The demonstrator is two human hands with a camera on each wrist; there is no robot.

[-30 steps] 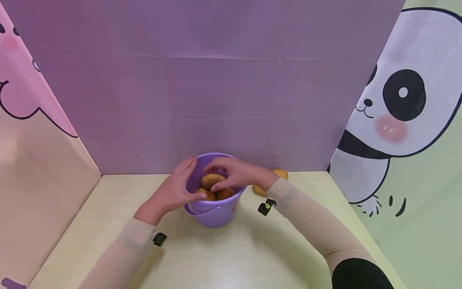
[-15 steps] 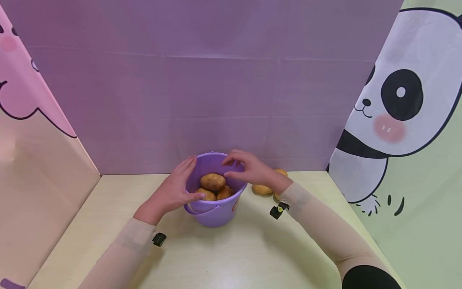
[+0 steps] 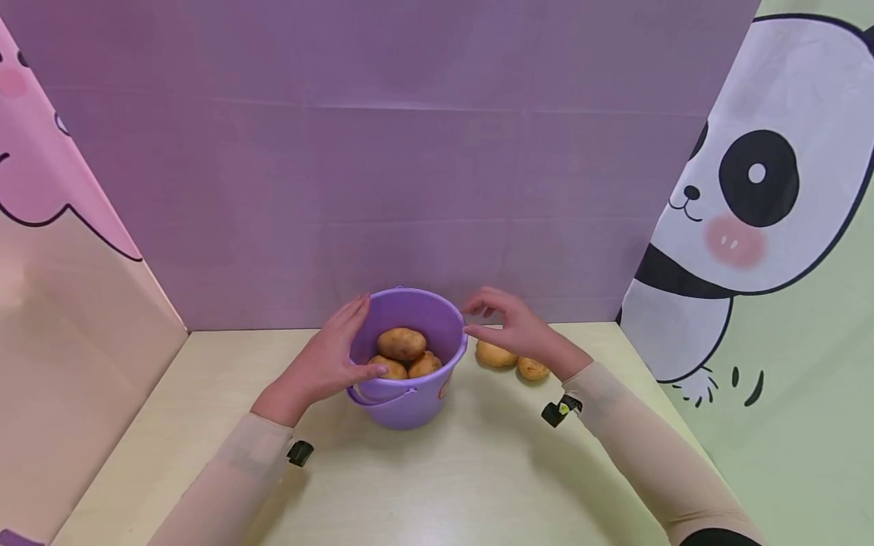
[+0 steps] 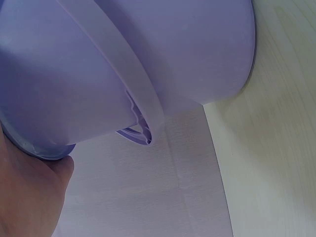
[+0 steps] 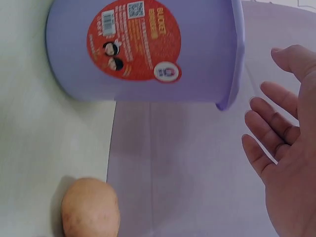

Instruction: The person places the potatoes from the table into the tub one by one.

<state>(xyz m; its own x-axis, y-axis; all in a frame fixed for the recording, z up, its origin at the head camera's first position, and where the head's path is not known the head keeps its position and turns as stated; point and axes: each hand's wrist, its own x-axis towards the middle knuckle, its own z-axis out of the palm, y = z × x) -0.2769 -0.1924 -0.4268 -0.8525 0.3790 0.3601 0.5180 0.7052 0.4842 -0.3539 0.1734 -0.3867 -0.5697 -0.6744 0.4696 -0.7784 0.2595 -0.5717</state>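
Pale wood-grain table [image 3: 410, 493]: upright purple plastic bucket [image 3: 406, 413] stands at the far middle, three oval tan-brown potatoes [image 3: 402, 344] inside. Left hand [image 3: 324, 360] grips the bucket's left rim, thumb over the near-left edge. Right hand [image 3: 515, 327]: grip wide, fingers loosely bent, just right of the rim, apart from it. Two rounded yellow-tan potatoes [image 3: 532, 369] show on the table, right of the bucket. Round red label [image 5: 133, 39] on bucket's right wall.

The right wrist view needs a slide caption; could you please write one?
Right hand, holding nothing, near a purple bucket with a red label; a potato rests on the pale tabletop.
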